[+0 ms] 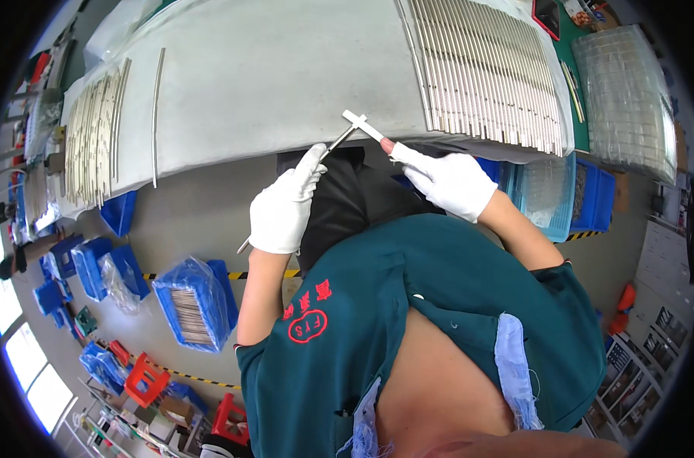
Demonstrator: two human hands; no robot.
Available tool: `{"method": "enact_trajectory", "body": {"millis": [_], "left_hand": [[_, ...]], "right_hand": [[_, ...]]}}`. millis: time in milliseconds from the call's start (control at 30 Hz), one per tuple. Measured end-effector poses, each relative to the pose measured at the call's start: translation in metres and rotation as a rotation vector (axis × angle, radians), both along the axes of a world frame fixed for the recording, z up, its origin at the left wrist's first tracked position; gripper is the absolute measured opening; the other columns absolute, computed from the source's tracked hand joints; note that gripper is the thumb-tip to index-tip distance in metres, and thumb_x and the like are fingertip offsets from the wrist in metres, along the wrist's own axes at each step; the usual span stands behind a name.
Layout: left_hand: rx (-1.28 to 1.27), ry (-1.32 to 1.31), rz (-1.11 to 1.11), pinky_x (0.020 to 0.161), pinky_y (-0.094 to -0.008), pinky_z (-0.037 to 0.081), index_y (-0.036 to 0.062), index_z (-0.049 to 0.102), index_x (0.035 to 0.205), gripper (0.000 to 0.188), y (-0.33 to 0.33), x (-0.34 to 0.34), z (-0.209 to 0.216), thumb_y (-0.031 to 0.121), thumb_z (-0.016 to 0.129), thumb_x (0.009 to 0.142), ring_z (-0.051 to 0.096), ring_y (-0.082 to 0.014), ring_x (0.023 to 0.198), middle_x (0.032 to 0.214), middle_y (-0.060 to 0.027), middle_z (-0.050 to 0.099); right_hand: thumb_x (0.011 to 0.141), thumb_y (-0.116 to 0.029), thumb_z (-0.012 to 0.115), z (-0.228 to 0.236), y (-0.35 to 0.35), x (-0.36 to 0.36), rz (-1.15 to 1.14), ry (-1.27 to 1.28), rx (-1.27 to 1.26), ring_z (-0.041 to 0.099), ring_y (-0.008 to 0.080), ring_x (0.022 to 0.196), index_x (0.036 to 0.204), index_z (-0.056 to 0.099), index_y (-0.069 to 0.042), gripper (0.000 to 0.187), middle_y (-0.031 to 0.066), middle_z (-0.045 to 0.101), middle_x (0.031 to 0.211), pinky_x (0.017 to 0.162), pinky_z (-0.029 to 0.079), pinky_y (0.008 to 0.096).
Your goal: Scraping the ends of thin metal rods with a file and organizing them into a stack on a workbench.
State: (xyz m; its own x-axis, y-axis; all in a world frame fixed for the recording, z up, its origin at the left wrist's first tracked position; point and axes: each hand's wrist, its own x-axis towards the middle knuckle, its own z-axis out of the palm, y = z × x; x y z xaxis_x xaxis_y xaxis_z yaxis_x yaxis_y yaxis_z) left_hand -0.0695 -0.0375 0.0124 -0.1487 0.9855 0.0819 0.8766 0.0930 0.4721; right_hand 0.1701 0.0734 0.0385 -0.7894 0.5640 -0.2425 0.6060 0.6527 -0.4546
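My left hand (284, 212), in a white glove, is closed around a thin metal rod (341, 140). The rod slants up and right past the table's front edge; its lower end shows below my left wrist. In my right hand (457, 185), also gloved but with a bare fingertip showing, a short white flat stick (369, 129) is pinched. Stick and rod cross near the rod's upper tip and seem to touch there. A row of similar metal rods (484, 76) lies side by side on the table's right part. More rods (95, 137) lie at the left, with one single rod (158, 114) set apart.
The table (270, 69) has a pale grey cover. Clear plastic trays (629, 99) are stacked at the far right, beside a green mat (578, 141). Blue bins (591, 195) stand below the right end. On the floor at left is a plastic-lined blue crate (194, 305) of rods and a red stool (146, 379).
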Motion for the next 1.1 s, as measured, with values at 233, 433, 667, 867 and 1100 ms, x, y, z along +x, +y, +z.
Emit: {"method": "enact_trajectory", "body": {"millis": [233,433,667,867,1100], "left_hand": [[0.072,0.006,0.001,0.05,-0.0267,0.048,0.0278,0.056,0.121,0.045,0.0,0.004,0.0,0.01,0.059,0.079,0.06,-0.0157,0.055,0.071,0.0023,0.062],[0.113,0.102,-0.003,0.046,-0.0276,0.045,0.0289,0.056,0.121,0.047,0.0,0.007,-0.004,0.012,0.061,0.078,0.056,-0.016,0.05,0.064,0.0016,0.056],[0.085,0.07,0.024,0.046,-0.0274,0.045,0.0292,0.056,0.121,0.048,-0.003,0.009,-0.005,0.012,0.063,0.077,0.057,-0.0158,0.05,0.065,0.0017,0.057],[0.031,0.105,0.013,0.055,-0.0254,0.048,0.0266,0.056,0.122,0.049,0.0,0.009,0.002,0.006,0.06,0.077,0.061,-0.0151,0.062,0.075,0.0001,0.062],[0.123,0.11,0.004,0.047,-0.0269,0.046,0.0295,0.056,0.121,0.049,-0.001,0.006,-0.004,0.012,0.063,0.076,0.056,-0.016,0.051,0.065,0.0013,0.057]], "right_hand": [[0.091,-0.026,0.044,-0.003,-0.004,-0.006,0.011,0.003,0.076,0.051,0.0272,0.041,0.139,0.031,-0.029,0.05,0.009,0.055,0.054,0.04,0.042,0.0367],[0.09,-0.022,0.047,-0.004,0.001,-0.013,0.002,0.062,0.189,0.053,0.0258,0.042,0.135,0.038,-0.025,0.046,0.0099,0.055,0.056,0.041,0.043,0.037],[0.088,-0.021,0.051,0.005,-0.008,0.007,-0.018,-0.003,0.126,0.048,0.0253,0.036,0.134,0.042,-0.025,0.047,0.0083,0.051,0.051,0.039,0.042,0.035],[0.091,-0.025,0.045,-0.009,0.003,-0.014,-0.038,0.091,0.27,0.053,0.0261,0.041,0.14,0.029,-0.03,0.052,0.0075,0.056,0.056,0.039,0.043,0.0366],[0.089,-0.023,0.049,-0.011,-0.012,0.022,-0.031,0.091,0.231,0.05,0.0225,0.038,0.132,0.044,-0.028,0.045,0.0056,0.055,0.054,0.037,0.04,0.0336]]}}
